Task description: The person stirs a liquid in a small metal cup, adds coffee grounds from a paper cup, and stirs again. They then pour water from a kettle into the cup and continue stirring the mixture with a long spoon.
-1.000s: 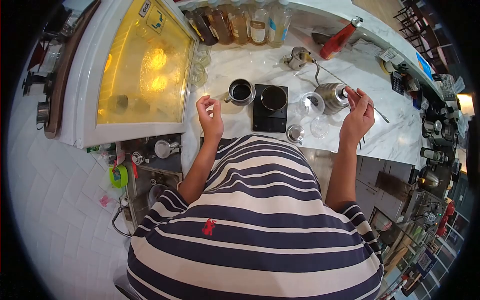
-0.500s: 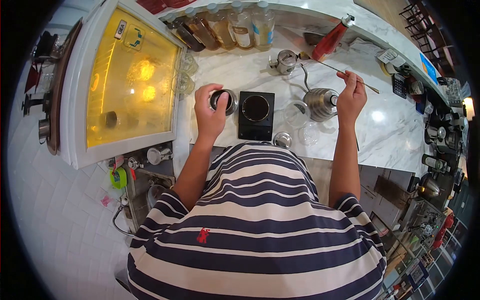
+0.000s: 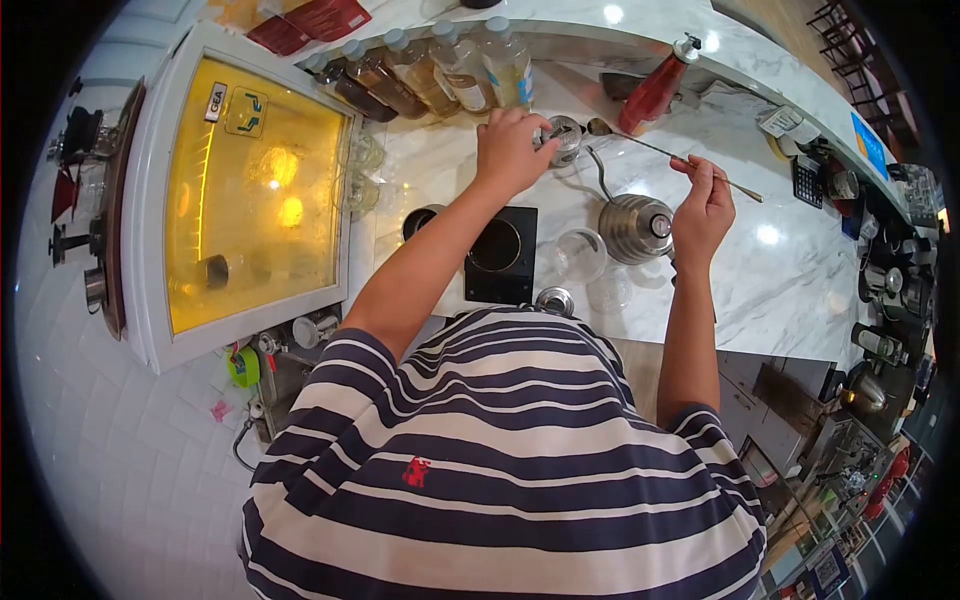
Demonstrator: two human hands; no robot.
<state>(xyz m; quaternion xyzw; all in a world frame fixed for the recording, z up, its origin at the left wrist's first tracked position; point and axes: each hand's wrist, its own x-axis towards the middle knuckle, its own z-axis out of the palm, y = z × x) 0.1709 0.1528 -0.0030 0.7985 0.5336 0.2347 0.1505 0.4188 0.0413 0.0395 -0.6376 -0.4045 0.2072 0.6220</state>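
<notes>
My right hand [image 3: 703,205] is closed around the thin shaft of a long bar spoon [image 3: 655,148]. The spoon's bowl end points left, close to a small metal jug [image 3: 567,143]. At the jug's left side is my left hand [image 3: 512,150], its fingers curled at the handle, which they mostly hide. A steel gooseneck kettle [image 3: 632,230] stands left of my right hand. Below my left forearm lies a black scale [image 3: 500,288] with a round dark-looking vessel on it, partly covered by the arm. A dark cup [image 3: 418,220] shows just left of that forearm.
Clear glass vessels [image 3: 580,255] stand between scale and kettle, with a small metal piece [image 3: 554,301] at the counter's front edge. Several bottles [image 3: 460,75] line the back, and a red dispenser bottle [image 3: 655,90] leans nearby. A yellow-lit glass-door cabinet [image 3: 255,200] borders the left.
My left hand has let go of the dark cup, left of the scale, and moved up and right to the metal jug. My right hand still holds the spoon. The view has shifted slightly.
</notes>
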